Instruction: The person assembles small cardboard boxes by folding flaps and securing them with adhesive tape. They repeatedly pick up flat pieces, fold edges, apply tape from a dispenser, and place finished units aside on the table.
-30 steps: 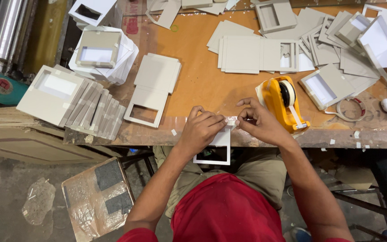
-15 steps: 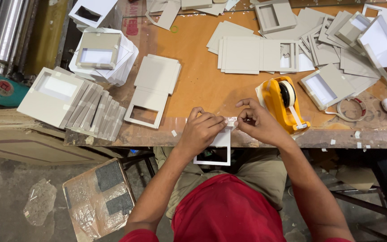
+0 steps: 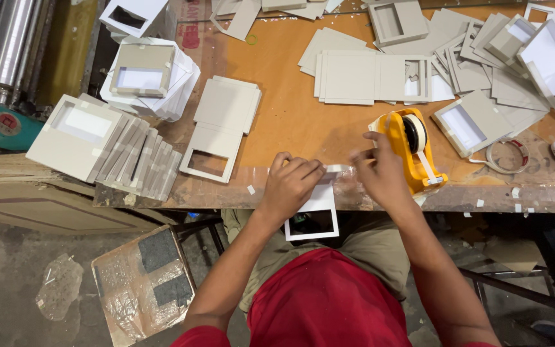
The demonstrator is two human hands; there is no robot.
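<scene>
**Both hands on a frame at the table edge**

Seen from above: left hand (image 3: pixel 292 185) curled over the top of a white frame (image 3: pixel 314 217), fingers bent and pressed close together on its upper edge. Right hand (image 3: pixel 383 172) just beside it, fingers drawn narrow around a short strip of tape (image 3: pixel 336 168) — pinched, as far as could be told, with the strip running left to right between the two hands along the table's near edge.

Frame held at the front lip of the table (image 3: pixel 303 122), hanging half off it over the lap. Long axis pointed away from the body, toward the table; dark opening at the lower end, nearest the red shirt (image 3: pixel 329 302); top end hidden under the left fingers. Frame tilted a little, not square to the edge.

Yellow dispenser (image 3: pixel 411 148) stood touching the right hand's far side, roll upright, cutter end aimed toward the near right corner. Loose tape ring (image 3: pixel 505 156) lay flat to the right of it.

Further left on the table, a grey frame (image 3: pixel 210 160) lay flat with a stack of grey boards (image 3: pixel 227 103) just behind it. Fanned row of grey pieces (image 3: pixel 139 160) leaned at the left end — beside a white-faced box (image 3: pixel 75 132). More grey boards (image 3: pixel 348 76) spread across the far side.

On the floor, lower left, a plastic-wrapped board (image 3: pixel 142 286).
</scene>
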